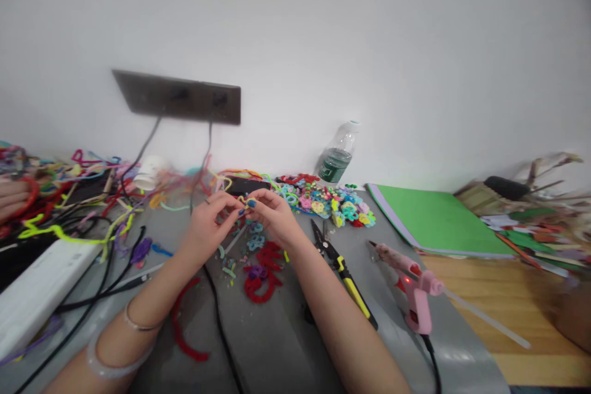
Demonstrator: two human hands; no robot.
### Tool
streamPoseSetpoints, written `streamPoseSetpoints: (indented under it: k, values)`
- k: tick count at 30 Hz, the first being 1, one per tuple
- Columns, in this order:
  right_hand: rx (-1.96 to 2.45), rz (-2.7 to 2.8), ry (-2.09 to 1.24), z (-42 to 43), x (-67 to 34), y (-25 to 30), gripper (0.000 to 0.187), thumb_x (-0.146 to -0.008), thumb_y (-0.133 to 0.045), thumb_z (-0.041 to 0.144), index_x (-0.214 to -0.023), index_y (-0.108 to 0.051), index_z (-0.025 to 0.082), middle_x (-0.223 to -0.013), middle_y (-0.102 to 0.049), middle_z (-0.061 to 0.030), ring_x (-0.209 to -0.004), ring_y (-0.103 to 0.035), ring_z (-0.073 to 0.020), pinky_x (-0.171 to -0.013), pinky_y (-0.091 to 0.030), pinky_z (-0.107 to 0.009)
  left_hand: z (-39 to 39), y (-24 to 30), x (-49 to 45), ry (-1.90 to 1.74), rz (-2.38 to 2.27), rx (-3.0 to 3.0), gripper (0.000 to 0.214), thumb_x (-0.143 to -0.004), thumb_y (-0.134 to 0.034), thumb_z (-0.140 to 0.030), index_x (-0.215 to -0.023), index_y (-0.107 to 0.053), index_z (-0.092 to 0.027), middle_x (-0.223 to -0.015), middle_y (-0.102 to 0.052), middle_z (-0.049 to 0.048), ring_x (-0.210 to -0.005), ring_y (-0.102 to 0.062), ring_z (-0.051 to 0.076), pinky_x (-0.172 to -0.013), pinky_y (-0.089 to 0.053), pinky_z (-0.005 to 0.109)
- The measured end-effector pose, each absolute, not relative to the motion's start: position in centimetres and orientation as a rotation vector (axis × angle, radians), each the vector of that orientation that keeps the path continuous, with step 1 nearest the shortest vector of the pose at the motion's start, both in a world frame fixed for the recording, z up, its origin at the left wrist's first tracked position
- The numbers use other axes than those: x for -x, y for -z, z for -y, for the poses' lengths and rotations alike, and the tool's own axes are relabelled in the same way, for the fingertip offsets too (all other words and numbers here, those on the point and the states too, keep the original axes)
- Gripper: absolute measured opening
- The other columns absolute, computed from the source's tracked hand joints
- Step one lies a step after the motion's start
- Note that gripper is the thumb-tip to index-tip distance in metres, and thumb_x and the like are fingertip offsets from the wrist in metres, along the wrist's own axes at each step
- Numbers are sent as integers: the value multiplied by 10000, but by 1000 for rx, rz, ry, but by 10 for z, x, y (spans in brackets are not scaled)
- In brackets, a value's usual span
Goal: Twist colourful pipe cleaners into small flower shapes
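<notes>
Close together over the middle of the grey table (286, 345), my left hand (215, 218) and my right hand (272, 214) both pinch a short yellow pipe cleaner (244, 201). Its shape is partly hidden by the fingers. Just below lie light blue pipe-cleaner flowers (255, 241) and red curled pipe cleaners (261, 280) with a purple piece among them. A longer red pipe cleaner (178, 320) curves beside my left forearm. Right of my right forearm rest yellow-and-black pliers (344, 274).
A pink glue gun (413, 289) with its glue stick stands at right, by a green sheet (443, 221). Behind are a heap of colourful flowers (332, 203) and a water bottle (338, 154). A white power strip (46, 295), cables and another person's hand (12, 197) are at left.
</notes>
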State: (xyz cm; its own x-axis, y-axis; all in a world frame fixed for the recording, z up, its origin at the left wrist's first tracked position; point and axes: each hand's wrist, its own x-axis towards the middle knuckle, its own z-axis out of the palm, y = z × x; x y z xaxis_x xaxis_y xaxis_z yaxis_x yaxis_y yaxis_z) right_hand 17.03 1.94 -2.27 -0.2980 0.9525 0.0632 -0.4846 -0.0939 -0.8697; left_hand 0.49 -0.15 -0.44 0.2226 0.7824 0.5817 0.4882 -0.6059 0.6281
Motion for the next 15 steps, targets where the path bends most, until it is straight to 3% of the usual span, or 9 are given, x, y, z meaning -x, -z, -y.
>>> streamPoseSetpoints:
  k: [8,15]
  values:
    - [656,1013,-1754,-22,-177,23,316,-647,-847,403,-819,-694,186,-708,-703,14,-642,-665,-101,-630,-557,-205,-3,7,-1,-1355,-1203,-2091,106,-867,-551,-229,-833,-644,-191,-813,-665,33,-701,-615,152,-586,-488,234]
    - [597,980,-1868,-21,-178,21,353,-660,-844,419,-876,-689,188,-735,-714,7,-667,-681,-98,-626,-556,-181,-6,7,2,-1391,-1109,-2160,118,-866,-543,-202,-875,-660,-189,-856,-687,41,-755,-635,162,-608,-492,242]
